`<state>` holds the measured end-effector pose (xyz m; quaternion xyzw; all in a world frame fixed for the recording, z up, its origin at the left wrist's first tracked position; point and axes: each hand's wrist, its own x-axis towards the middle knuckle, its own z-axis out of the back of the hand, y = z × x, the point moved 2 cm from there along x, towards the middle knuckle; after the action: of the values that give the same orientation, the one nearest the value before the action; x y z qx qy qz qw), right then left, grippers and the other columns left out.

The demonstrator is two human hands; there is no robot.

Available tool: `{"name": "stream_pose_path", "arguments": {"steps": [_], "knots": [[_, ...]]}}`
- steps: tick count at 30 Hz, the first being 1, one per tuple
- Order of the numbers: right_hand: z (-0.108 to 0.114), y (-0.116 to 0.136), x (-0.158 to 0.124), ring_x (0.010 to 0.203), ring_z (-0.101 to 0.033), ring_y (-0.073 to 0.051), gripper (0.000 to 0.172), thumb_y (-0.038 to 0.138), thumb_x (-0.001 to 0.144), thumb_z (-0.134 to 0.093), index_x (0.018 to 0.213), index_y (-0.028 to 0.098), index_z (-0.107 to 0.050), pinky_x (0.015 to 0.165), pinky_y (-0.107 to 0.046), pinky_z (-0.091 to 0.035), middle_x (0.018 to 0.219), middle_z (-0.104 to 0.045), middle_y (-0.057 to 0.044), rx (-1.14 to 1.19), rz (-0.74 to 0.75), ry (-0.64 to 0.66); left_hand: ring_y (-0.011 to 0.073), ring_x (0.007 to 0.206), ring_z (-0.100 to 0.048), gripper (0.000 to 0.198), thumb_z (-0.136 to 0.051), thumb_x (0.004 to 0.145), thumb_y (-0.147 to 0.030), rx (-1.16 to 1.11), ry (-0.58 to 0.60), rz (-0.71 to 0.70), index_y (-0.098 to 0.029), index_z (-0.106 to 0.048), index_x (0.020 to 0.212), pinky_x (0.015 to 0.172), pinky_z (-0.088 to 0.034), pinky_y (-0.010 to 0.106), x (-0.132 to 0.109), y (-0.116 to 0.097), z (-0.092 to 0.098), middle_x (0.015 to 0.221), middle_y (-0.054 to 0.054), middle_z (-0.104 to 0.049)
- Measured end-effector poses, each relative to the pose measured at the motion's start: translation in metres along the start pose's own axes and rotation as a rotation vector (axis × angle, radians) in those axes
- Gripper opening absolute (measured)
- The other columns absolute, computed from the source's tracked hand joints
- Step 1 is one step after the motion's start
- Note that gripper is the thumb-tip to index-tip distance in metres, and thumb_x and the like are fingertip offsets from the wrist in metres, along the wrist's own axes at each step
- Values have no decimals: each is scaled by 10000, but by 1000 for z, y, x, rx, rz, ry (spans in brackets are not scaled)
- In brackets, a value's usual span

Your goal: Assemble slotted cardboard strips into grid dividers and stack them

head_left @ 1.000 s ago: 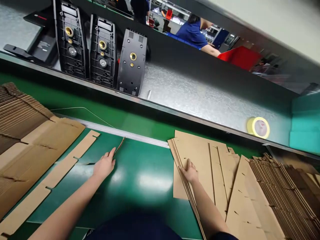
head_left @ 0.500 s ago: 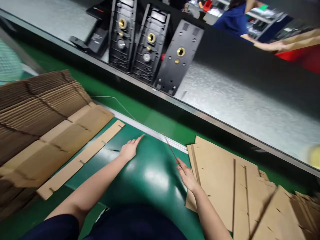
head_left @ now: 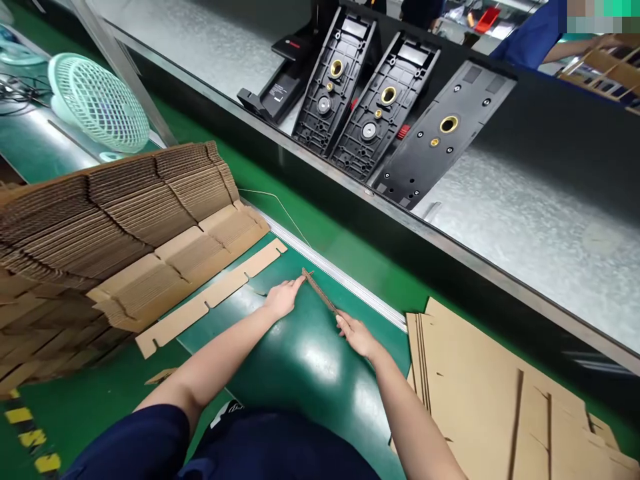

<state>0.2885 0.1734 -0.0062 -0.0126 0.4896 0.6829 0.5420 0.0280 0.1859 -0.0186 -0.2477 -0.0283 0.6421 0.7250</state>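
A thin cardboard piece point(head_left: 319, 293) stands on edge on the dark green mat point(head_left: 300, 360), seen edge-on as a narrow brown strip. My left hand point(head_left: 283, 298) touches its far end with the fingertips together. My right hand point(head_left: 356, 333) grips its near end. A long notched cardboard strip point(head_left: 210, 299) lies flat on the mat to the left of my left hand. Flat slotted cardboard sheets point(head_left: 480, 380) lie stacked to the right of my right hand.
A tall stack of folded cardboard point(head_left: 100, 220) fills the left. Three black plastic bases point(head_left: 380, 110) lean on the metal conveyor point(head_left: 525, 220) behind. A pale green fan point(head_left: 97, 100) stands at far left. Another person's arm point(head_left: 575, 47) works at the top right.
My right hand has left the sheet stack on the right and come to the mat's middle, taking the near end of the cardboard piece. The view has swung to the left.
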Motion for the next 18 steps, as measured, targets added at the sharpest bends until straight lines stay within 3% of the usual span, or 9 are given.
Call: {"name": "stream_pose_path", "arguments": {"steps": [5, 10, 15, 18], "knots": [[2, 20, 17, 927, -649, -200, 613, 604, 947, -247, 1409, 248, -432, 911, -348, -460, 1151, -658, -68, -74, -41, 20, 214, 946, -626, 933, -457, 799, -68, 40, -57, 98, -258, 149, 1483, 730, -479, 290, 5, 8, 5, 1079, 87, -633], [22, 30, 37, 1013, -630, -214, 608, 617, 945, -229, 1412, 279, -424, 964, -360, -427, 1258, -610, -49, -128, -52, -30, 211, 1006, -601, 998, -473, 743, -12, 150, -133, -13, -332, 108, 1488, 752, -480, 281, 34, 7, 22, 1109, 48, -625], [37, 43, 58, 1110, -578, -245, 535, 515, 976, -248, 1275, 210, -570, 972, -371, -415, 1164, -637, -104, -236, -93, -183, 214, 1069, -583, 1009, -487, 718, 6, 173, -114, -17, -314, 65, 1500, 796, -480, 278, 80, 0, 41, 1136, 62, -626], [38, 39, 52, 1178, -525, -249, 499, 467, 974, -291, 1292, 179, -545, 1028, -380, -374, 1239, -582, -128, -256, -50, -337, 225, 1112, -562, 979, -490, 726, -9, 200, -77, 2, -292, 28, 1507, 821, -480, 287, 95, -1, 45, 1117, 71, -640]]}}
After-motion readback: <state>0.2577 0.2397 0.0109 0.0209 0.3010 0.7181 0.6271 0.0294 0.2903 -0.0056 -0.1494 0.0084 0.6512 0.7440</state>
